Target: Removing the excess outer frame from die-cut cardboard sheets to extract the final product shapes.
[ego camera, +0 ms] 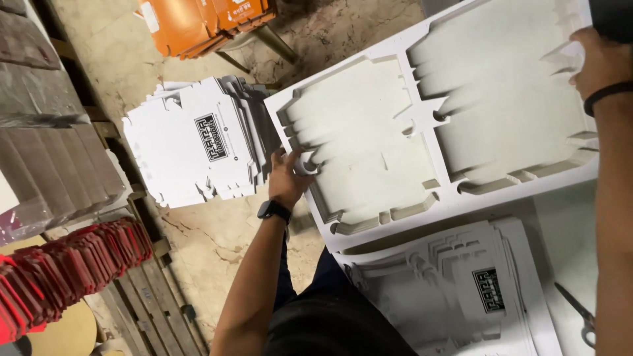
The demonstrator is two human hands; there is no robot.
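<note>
Here, left to right: red card pieces, then a stack of white box blanks. Your left hand is closed on the edge of the white cardboard frame. Your right hand pinches its far corner. More blanks lie below; scissors at right.

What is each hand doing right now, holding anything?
Left hand: closed on the edge of the thick white stack of die-cut cardboard sheets.
Right hand: gripping the same stack's far edge.
</note>
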